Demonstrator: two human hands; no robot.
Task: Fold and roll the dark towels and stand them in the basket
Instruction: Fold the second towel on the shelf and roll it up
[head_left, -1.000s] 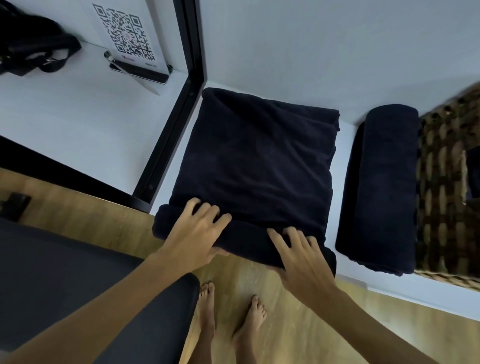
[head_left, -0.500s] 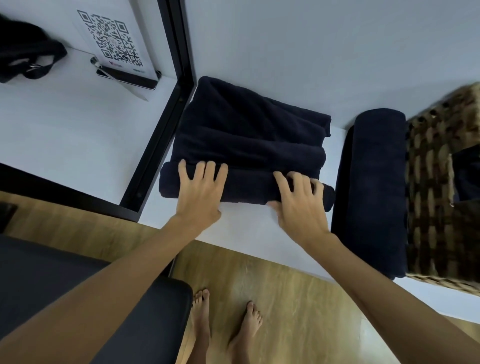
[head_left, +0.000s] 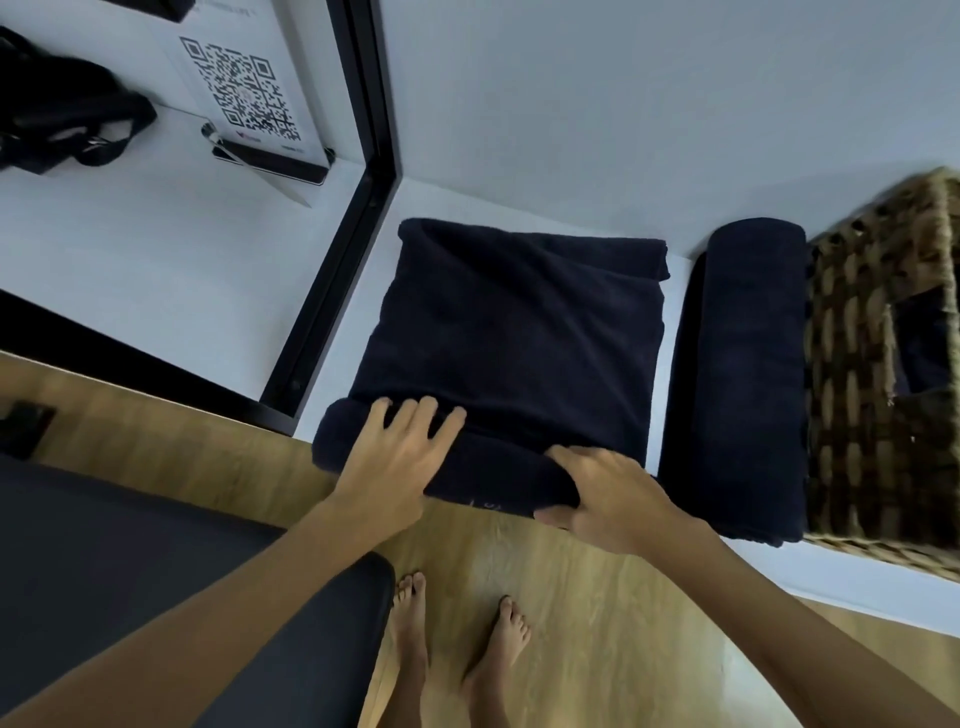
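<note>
Two dark towels (head_left: 511, 343) (head_left: 737, 374) lie out (one rolled), one wicker basket (head_left: 878, 364), two hands (head_left: 395, 457) (head_left: 613, 499).

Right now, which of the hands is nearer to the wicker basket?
The right hand. It grips the roll's end beside the rolled towel lying against the wicker basket; the left hand rests on the roll's far end.

Rolled towel (head_left: 737, 374) and basket (head_left: 872, 364) block the right; wall behind.
</note>
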